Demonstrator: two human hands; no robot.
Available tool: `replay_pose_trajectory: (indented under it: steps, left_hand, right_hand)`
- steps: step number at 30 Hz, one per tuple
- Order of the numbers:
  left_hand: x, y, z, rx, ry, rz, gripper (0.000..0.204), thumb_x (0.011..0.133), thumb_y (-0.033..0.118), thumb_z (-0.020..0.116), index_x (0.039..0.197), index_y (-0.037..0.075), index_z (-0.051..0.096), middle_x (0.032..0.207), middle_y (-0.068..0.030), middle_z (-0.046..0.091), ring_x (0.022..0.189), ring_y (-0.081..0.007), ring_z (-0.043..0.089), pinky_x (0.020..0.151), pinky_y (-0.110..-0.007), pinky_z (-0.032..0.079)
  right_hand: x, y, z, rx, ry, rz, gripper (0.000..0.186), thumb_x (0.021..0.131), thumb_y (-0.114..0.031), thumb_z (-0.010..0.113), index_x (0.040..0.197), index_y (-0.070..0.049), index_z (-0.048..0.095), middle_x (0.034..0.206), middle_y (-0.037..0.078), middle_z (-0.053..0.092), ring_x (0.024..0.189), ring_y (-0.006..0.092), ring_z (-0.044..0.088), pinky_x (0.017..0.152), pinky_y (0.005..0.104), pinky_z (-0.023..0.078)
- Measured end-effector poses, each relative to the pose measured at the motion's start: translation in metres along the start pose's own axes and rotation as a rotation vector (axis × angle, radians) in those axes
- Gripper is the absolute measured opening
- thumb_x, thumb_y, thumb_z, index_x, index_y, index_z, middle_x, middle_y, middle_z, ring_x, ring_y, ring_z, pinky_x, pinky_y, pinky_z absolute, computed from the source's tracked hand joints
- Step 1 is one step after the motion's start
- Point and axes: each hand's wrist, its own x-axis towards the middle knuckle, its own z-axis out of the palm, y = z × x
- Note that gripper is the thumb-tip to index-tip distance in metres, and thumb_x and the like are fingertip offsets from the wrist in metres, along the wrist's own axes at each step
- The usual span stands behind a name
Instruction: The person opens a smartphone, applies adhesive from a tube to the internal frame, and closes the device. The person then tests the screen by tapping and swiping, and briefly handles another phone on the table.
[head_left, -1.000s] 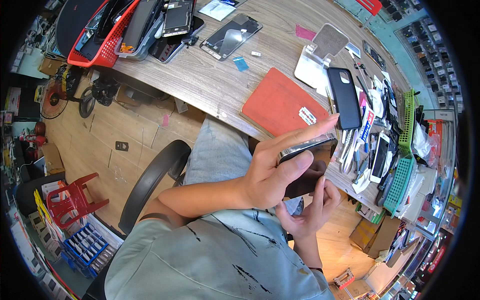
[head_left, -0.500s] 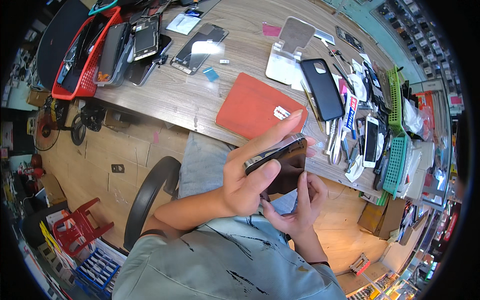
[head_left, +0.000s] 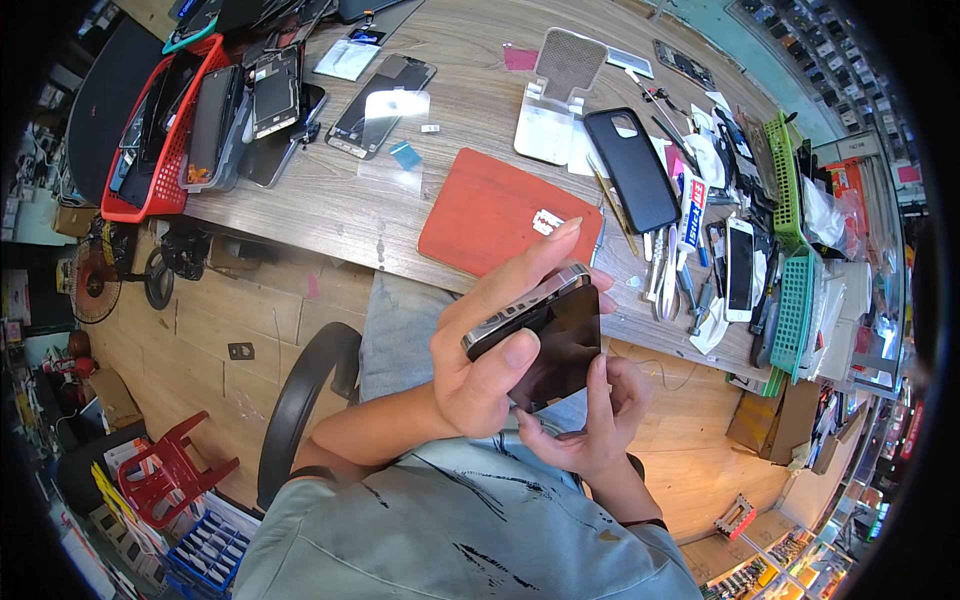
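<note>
A dark-screened smartphone (head_left: 560, 345) with a shiny metal edge is held tilted above my lap, near the table's front edge. My left hand (head_left: 480, 365) wraps round its left side, thumb on the screen face and forefinger stretched along the far edge. At the phone's lower right corner, my right hand (head_left: 600, 420) pinches the edge between thumb and fingers. Just beyond lies a red-orange pad (head_left: 490, 215) with a razor blade (head_left: 547, 221) on it. Right of the pad rests a black phone case (head_left: 632, 170).
A white folding phone stand (head_left: 548, 120) stands behind the pad. Tools, a glue tube (head_left: 692, 210) and a white phone (head_left: 739, 270) crowd the right, beside green and teal baskets (head_left: 792, 310). A red basket (head_left: 150, 205) of phones sits far left. A black chair armrest (head_left: 290, 400) is by my left arm.
The phone and both hands have shifted slightly left in view, and more of the phone's screen shows. The grip of both hands stays about the same.
</note>
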Motion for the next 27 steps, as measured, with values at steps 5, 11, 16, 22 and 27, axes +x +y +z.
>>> replay_pose_trajectory:
  steps: [5, 11, 16, 22, 27]
  left_hand:
    - [-0.0022, -0.0028, 0.0006, -0.009, 0.015, -0.005, 0.087, 0.108, 0.050, 0.057, 0.177, 0.008, 0.026, 0.146, -0.0315, 0.062, 0.132, -0.0453, 0.067, 0.112, -0.056, 0.056]
    - [-0.0015, -0.0033, -0.0040, 0.038, -0.032, 0.038, 0.084, 0.110, 0.046, 0.056, 0.175, 0.001, 0.028, 0.146, -0.0322, 0.062, 0.131, -0.0445, 0.068, 0.112, -0.056, 0.055]
    - [-0.0027, -0.0028, -0.0035, 0.064, -0.044, 0.058, 0.081, 0.111, 0.044, 0.054, 0.172, -0.004, 0.032, 0.146, -0.0340, 0.062, 0.130, -0.0445, 0.069, 0.113, -0.056, 0.055]
    - [-0.0014, -0.0033, -0.0061, 0.095, -0.083, 0.068, 0.080, 0.111, 0.044, 0.053, 0.171, -0.005, 0.034, 0.147, -0.0340, 0.062, 0.131, -0.0450, 0.068, 0.114, -0.056, 0.055]
    - [-0.0033, -0.0047, -0.0055, 0.055, -0.074, 0.038, 0.081, 0.112, 0.045, 0.052, 0.172, -0.007, 0.032, 0.150, -0.0357, 0.060, 0.134, -0.0469, 0.067, 0.115, -0.057, 0.054]
  right_hand:
    - [-0.0010, -0.0001, 0.0013, 0.005, 0.009, 0.006, 0.095, 0.073, -0.033, 0.100, 0.150, 0.007, 0.061, 0.131, 0.021, 0.052, 0.111, 0.0341, 0.061, 0.083, 0.0400, 0.056]
    - [-0.0009, 0.0011, 0.0027, 0.030, -0.007, 0.020, 0.097, 0.073, -0.033, 0.100, 0.152, 0.007, 0.060, 0.131, 0.021, 0.051, 0.112, 0.0344, 0.060, 0.084, 0.0401, 0.055]
    - [-0.0020, 0.0044, 0.0041, 0.034, -0.008, 0.014, 0.097, 0.073, -0.033, 0.100, 0.152, 0.007, 0.059, 0.130, 0.021, 0.051, 0.112, 0.0342, 0.060, 0.085, 0.0401, 0.055]
    - [-0.0015, 0.0055, 0.0045, 0.048, -0.007, 0.017, 0.097, 0.073, -0.032, 0.099, 0.152, 0.006, 0.060, 0.132, 0.022, 0.051, 0.111, 0.0338, 0.060, 0.085, 0.0406, 0.055]
    - [-0.0043, 0.0075, 0.0015, 0.044, -0.066, 0.022, 0.103, 0.074, -0.030, 0.099, 0.158, 0.007, 0.053, 0.139, 0.024, 0.047, 0.116, 0.0358, 0.062, 0.091, 0.0430, 0.058]
